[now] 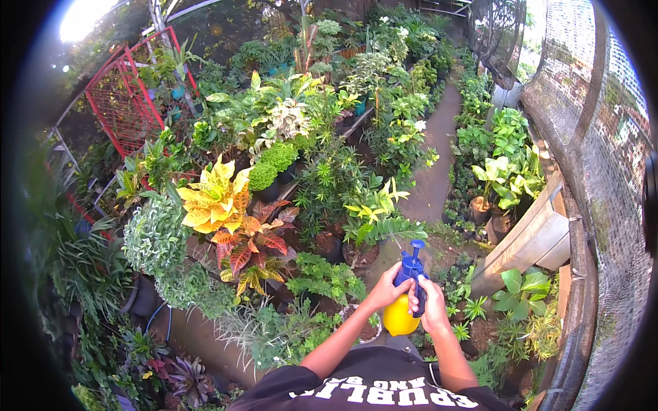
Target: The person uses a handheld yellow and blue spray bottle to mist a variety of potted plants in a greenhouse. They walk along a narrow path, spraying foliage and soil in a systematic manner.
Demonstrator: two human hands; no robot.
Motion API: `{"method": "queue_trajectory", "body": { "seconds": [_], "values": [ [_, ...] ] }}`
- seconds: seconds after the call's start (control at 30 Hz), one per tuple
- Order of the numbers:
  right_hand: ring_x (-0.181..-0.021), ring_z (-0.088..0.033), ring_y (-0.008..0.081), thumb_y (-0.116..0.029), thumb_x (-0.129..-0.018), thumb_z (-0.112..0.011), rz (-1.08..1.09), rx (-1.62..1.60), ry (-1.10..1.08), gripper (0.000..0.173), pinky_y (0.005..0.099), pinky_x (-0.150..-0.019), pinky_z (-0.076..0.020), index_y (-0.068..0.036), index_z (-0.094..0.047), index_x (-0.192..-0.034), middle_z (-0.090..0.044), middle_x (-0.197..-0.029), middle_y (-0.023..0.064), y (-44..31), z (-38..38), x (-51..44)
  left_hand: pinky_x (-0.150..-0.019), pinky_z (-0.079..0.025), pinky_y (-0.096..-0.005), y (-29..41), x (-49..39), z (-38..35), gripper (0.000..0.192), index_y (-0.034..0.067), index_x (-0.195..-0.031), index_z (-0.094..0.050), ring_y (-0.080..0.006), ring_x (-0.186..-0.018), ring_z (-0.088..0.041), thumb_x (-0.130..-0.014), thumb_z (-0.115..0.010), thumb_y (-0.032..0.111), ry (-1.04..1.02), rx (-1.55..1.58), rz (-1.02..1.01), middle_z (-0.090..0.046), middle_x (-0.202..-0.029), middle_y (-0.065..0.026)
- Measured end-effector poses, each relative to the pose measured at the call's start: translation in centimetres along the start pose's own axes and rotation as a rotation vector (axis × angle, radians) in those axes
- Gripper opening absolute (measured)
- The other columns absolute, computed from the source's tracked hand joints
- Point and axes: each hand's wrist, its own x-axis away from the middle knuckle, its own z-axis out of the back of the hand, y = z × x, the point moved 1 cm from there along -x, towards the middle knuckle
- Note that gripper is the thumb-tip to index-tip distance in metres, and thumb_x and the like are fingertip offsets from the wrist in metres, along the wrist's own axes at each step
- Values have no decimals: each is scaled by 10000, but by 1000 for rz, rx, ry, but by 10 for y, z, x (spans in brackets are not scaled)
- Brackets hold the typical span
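A pump sprayer with a yellow tank (400, 316) and a blue pump head (411, 264) is held upright in front of my body. My left hand (388, 287) wraps the left side of the blue head where it meets the tank. On the other side, my right hand (433, 303) grips the blue handle, its thumb near the top. The plunger knob (417, 244) stands raised above the head. Just beyond the sprayer is a potted plant with yellow-green leaves (372, 208). A croton with yellow and red leaves (218, 198) grows farther left.
A narrow dirt path (434, 154) runs away between rows of potted plants. Along the right side hangs mesh netting (611, 205), beside a pale slanted panel (524, 241). A red metal mesh frame (126, 97) stands at the upper left. A pot with a white rim (367, 329) is close to my left forearm.
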Motion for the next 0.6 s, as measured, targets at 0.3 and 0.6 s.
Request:
{"method": "queue_trajectory", "body": {
  "seconds": [0.3,0.6],
  "values": [
    [-469,-490,126,-288,-1006,-477,-31,11,68,296,276,-468,-453,-25,-563,-901,-532,-624,37,23,12,1,-930,-462,-305,-26,14,-8,459,-9,-1298,-493,-125,-979,-564,-898,-640,161,-16,89,71,-621,-1083,-62],
    [-482,-491,128,-300,-995,-475,61,18,74,305,280,-488,-460,-19,-557,-912,-521,-620,40,15,-7,8,-952,-458,-336,-1,5,3,528,-13,-1305,-498,-157,-1006,-579,-867,-685,214,26,-54,-98,-637,-1103,-99]
  ]
}}
